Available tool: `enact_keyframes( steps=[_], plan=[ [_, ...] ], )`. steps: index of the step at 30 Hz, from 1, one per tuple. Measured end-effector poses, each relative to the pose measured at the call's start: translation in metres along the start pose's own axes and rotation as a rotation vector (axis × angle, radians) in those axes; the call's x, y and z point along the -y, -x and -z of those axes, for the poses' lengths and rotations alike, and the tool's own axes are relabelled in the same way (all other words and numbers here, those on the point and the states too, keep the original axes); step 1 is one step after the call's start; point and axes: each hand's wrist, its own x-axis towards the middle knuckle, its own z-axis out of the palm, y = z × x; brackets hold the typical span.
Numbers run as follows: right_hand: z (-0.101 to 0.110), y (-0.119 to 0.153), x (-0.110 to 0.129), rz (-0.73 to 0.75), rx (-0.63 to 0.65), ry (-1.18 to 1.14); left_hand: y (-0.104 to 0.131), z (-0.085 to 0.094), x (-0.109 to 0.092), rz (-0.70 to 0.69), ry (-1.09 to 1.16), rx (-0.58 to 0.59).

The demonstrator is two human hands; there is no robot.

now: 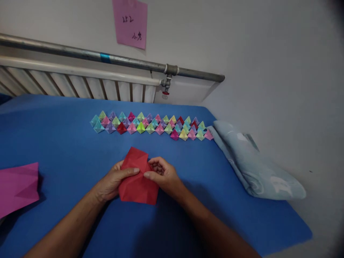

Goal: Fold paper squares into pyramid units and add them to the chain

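A creased sheet of red paper point(139, 190) is held up in front of me, partly folded, above the blue bed surface. My left hand point(114, 179) grips its left side, with the thumb flat on the front and the fingers behind. At the right edge, my right hand point(163, 175) pinches the paper between thumb and fingers. Some of the right fingertips are hidden behind the sheet. Beyond my hands, several small folded paper pieces point(141, 128) in many colours stand in close rows.
Pink creased paper point(20, 186) lies at the left edge. A folded pale green blanket point(252, 165) rests on the right side of the blue sheet point(80, 157). Behind are a white radiator point(80, 73), a metal pipe point(134, 63) and a pink note point(131, 27) on the wall.
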Motion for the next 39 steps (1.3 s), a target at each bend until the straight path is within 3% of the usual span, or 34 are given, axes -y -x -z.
enact_keyframes(
  steps=[12,17,27,29,34,39],
  plan=[
    [0.007,-0.003,-0.001,-0.058,-0.035,-0.021,0.005,0.004,-0.009,0.029,-0.179,0.015],
    [0.008,-0.006,-0.003,-0.001,-0.051,0.026,0.007,0.003,-0.010,0.054,-0.192,0.025],
    [0.018,-0.010,0.002,-0.101,-0.181,-0.132,0.002,0.010,-0.006,0.046,-0.178,-0.042],
    [0.018,-0.010,0.002,-0.121,-0.163,-0.185,0.003,0.010,-0.005,0.056,-0.188,-0.023],
    [0.018,-0.008,0.004,-0.201,0.034,-0.272,0.007,0.007,-0.005,0.138,-0.208,0.072],
    [0.018,-0.006,0.007,-0.221,0.043,-0.274,0.009,0.008,-0.005,0.150,-0.197,0.068]
  ],
)
